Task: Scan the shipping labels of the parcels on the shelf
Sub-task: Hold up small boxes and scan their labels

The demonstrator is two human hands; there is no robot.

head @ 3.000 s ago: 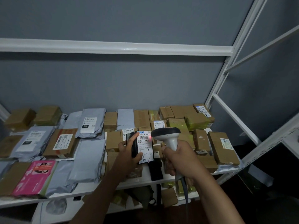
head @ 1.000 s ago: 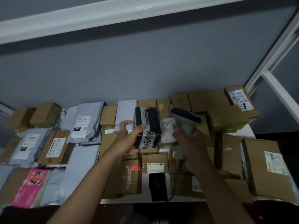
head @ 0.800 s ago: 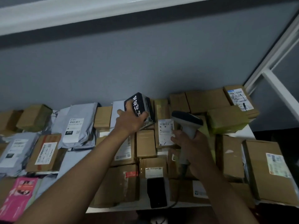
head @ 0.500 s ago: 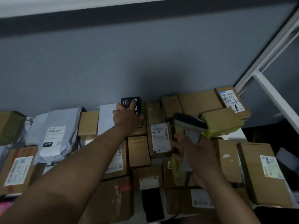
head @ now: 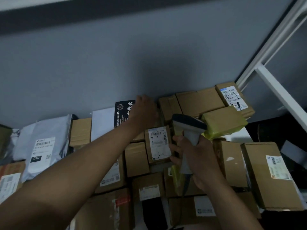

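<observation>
Head view: left hand (head: 145, 108) reaches to the back of the shelf, lying on top of the black box (head: 123, 113) w/ white lettering, which sits against the grey wall (head: 116, 63); fingers look laid over it, but can't tell if they grip. Right hand (head: 197, 156) is wrapped round the handle of the barcode scanner (head: 187, 128), head pointing left, just beside a small carton (head: 157, 145) w/ its shipping label (head: 159, 141) face up. More cartons, grey mailer bag (head: 44, 143), yellow-green parcel (head: 224, 123) crowd the shelf. White rack frame (head: 274, 87) at right.
</observation>
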